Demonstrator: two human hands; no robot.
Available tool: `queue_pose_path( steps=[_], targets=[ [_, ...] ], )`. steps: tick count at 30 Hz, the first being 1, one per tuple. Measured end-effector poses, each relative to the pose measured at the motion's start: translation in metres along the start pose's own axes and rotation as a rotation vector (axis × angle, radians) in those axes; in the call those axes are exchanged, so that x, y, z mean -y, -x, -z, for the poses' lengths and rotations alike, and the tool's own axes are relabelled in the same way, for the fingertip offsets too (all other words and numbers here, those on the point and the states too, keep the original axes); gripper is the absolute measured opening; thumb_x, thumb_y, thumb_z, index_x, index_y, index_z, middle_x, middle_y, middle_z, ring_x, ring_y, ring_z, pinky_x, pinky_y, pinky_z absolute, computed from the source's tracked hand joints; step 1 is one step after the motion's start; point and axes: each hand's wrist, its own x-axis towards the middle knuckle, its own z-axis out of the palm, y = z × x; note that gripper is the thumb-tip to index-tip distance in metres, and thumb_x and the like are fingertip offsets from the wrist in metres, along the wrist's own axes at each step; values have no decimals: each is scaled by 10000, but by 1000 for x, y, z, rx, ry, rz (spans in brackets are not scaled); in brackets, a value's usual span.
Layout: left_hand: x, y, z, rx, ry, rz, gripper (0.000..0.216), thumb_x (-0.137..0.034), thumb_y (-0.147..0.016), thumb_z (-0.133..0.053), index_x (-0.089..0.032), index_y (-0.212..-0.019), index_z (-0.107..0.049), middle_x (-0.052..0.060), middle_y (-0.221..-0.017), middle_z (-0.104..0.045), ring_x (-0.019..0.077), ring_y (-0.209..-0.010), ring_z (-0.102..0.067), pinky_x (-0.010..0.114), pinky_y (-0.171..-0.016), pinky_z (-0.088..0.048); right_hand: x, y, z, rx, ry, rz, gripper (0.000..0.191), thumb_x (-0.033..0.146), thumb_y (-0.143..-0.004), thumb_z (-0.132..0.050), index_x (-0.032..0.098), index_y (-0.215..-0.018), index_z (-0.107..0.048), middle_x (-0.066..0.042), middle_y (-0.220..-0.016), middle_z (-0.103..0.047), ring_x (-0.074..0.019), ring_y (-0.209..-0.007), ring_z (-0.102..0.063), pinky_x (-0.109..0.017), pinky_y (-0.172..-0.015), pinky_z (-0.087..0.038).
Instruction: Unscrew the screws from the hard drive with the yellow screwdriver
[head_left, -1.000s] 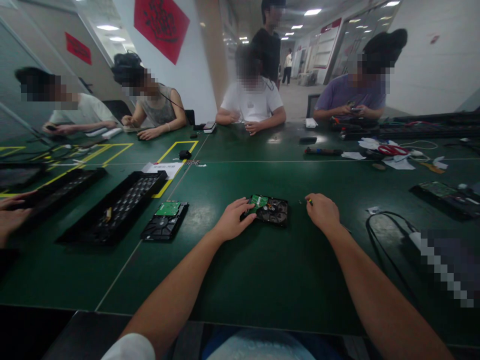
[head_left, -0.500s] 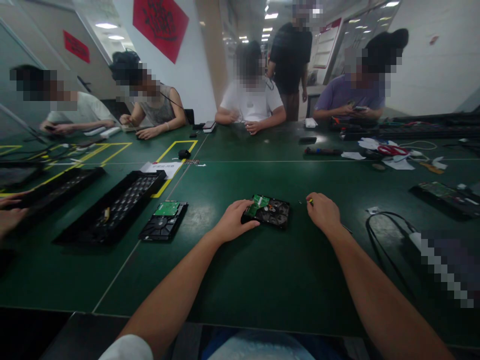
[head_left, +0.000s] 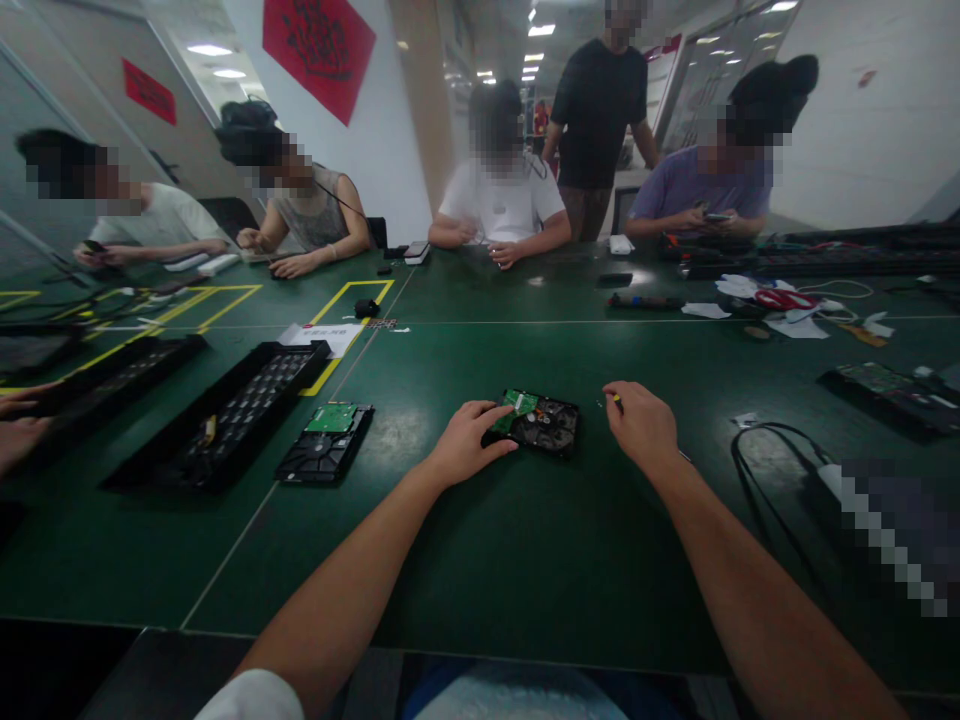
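A hard drive (head_left: 551, 425) with a green circuit board lies on the green table in front of me. My left hand (head_left: 472, 440) holds its left end, fingers over the board and thumb along the near edge. To the right of the drive, my right hand (head_left: 641, 425) is closed round a slim screwdriver (head_left: 618, 402). Its yellow and black end shows at the fingers, and a bit of thin shaft sticks out by the wrist; the palm hides the rest. A second hard drive (head_left: 326, 445) lies off to the left, board side up.
Long black trays (head_left: 225, 420) lie at the left, with another person's hand (head_left: 22, 430) at the edge. A black cable (head_left: 750, 500) loops at the right, near another circuit-board unit (head_left: 892, 395). Paper scraps and red wire (head_left: 787, 300) lie farther back. Several people sit opposite.
My right hand has shifted slightly left with the screwdriver, closer to the hard drive. My left hand stays on the drive. The standing person in black has moved a little to the right.
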Motion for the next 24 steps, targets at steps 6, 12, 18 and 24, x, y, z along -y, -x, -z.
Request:
queue_pose_path(
  steps=[6, 12, 18, 24],
  targets=[
    [-2, 0, -1, 28, -82, -41, 698, -595, -956, -626, -319, -1577, -467, 140, -1504, -530, 339, -1419, -461, 564, -1177, -415, 24, 7, -2, 36, -21, 122, 269, 233, -1029, -469, 193, -1157, -702, -108, -1178, -728, -258, -963, -703, -376, -776, -540],
    [2, -4, -3, 10, -81, -87, 587, -561, -996, -577, -280, -1511, -562, 143, -1450, -584, 319, -1407, -481, 543, -1184, -418, 23, 6, -8, 56, 0, 98, 235, 234, -1017, -501, 194, -1150, -691, -108, -1143, -733, -255, -911, -699, -369, -734, -535],
    [3, -5, -1, -9, -78, -117, 564, -563, -983, -601, -252, -1452, -628, 153, -1380, -615, 315, -1357, -519, 530, -1139, -466, 20, 4, -7, 57, -13, 100, 224, 225, -1009, -508, 195, -1119, -700, -110, -1149, -727, -247, -929, -697, -356, -748, -541],
    [0, -3, 2, 59, -31, -174, 557, -531, -951, -666, -254, -1434, -651, 169, -1423, -607, 335, -1406, -493, 539, -1159, -450, 19, 5, -8, 67, -33, 104, 241, 223, -1005, -499, 194, -1126, -705, -119, -1174, -726, -263, -977, -699, -386, -801, -556]
  ],
)
